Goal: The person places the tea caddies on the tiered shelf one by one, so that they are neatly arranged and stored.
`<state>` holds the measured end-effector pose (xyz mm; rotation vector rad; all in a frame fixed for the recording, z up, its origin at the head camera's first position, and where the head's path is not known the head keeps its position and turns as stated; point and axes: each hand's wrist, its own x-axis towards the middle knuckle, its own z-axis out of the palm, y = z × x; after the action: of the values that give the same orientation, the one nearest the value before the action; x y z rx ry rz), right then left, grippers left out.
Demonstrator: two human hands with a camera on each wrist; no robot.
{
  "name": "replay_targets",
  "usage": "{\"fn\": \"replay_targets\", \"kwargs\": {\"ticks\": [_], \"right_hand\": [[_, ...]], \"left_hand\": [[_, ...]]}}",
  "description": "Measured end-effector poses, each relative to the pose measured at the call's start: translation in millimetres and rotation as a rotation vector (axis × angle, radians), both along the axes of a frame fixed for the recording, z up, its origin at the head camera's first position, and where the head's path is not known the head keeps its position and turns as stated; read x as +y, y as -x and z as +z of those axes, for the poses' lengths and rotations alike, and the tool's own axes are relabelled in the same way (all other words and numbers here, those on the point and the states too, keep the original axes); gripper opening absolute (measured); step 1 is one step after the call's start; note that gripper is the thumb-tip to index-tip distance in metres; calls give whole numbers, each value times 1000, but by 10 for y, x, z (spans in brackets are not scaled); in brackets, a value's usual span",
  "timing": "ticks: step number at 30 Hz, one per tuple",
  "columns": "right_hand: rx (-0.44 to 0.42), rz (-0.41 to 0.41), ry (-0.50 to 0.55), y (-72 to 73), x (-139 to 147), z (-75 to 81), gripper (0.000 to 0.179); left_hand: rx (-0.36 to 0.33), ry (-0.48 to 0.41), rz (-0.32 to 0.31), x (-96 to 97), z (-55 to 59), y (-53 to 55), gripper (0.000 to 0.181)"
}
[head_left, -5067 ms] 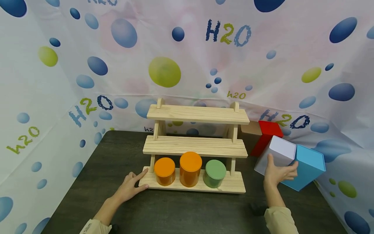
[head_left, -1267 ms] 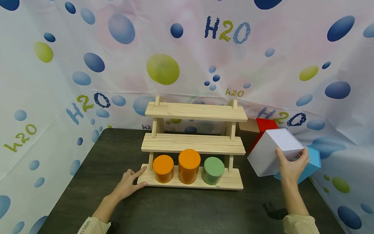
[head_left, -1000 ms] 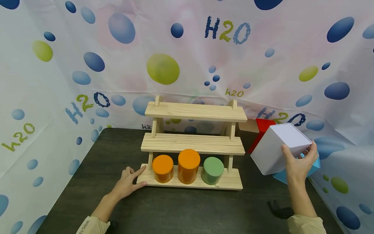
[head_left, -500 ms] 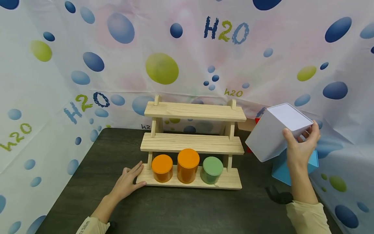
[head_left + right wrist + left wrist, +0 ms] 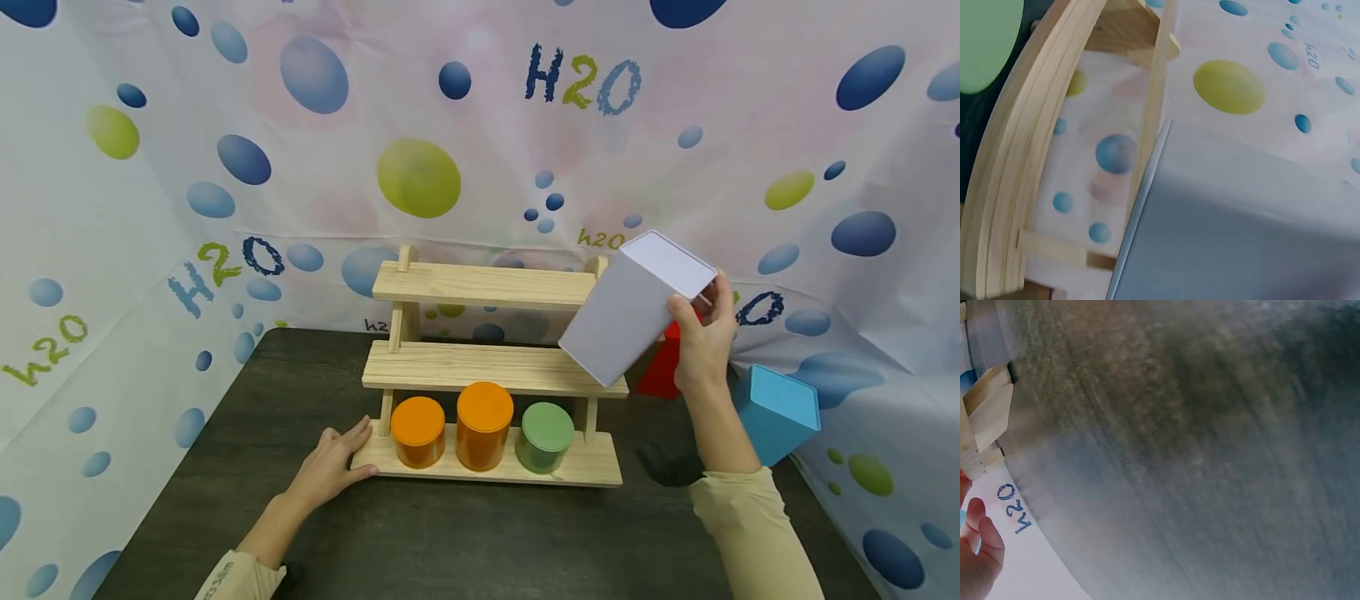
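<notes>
My right hand (image 5: 705, 337) grips the lidded end of a tall white box (image 5: 622, 312), thumb on the near side and fingers around the far side. The box tilts, its lower end overlapping the right end of the middle shelf in the head view. Its smooth wall (image 5: 1241, 219) and rim fill much of the right wrist view. My left hand (image 5: 326, 467) touches the left end of the wooden three-tier shelf (image 5: 487, 367), thumb at the bottom board's front corner. On that board stand a short orange canister (image 5: 417, 433), a taller orange canister (image 5: 483, 427) and a green canister (image 5: 545, 437).
A blue box (image 5: 776, 417) leans at the right, beside my right forearm. Behind the white box are a red box (image 5: 662, 371) and a partly hidden brown box. The dark table (image 5: 450, 542) meets a printed sheet (image 5: 480, 125) at the back and sides.
My right hand has taken hold of the white box, lifted it from beside the blue box, and carried it up and left toward the shelf. The left hand stays at the shelf's end.
</notes>
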<state>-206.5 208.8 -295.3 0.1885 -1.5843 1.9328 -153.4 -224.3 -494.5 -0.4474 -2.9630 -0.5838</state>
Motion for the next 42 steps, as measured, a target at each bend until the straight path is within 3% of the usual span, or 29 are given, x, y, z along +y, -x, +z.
{"fn": "replay_targets", "kwargs": {"ticks": [8,13,17,32,42], "right_hand": [[-24,130,-61,169,-282,-85,55],[-65,212,-133,253,-471,-127,60],[-63,282,-141,313,-612,-164,64],[-51,398,-188,480,-1012,-186,69],[-102,432,-244,556,-1216,-218,70]], "left_hand": [[-66,-35,-25,-8,8,3,70],[-84,-82,-36,-7,8,-9,70],[-86,-66,-27,-2,-4,-21,70],[-76,-50,-2,-12,8,-9,71],[-82,-51,5,-13,10,-21,70]]}}
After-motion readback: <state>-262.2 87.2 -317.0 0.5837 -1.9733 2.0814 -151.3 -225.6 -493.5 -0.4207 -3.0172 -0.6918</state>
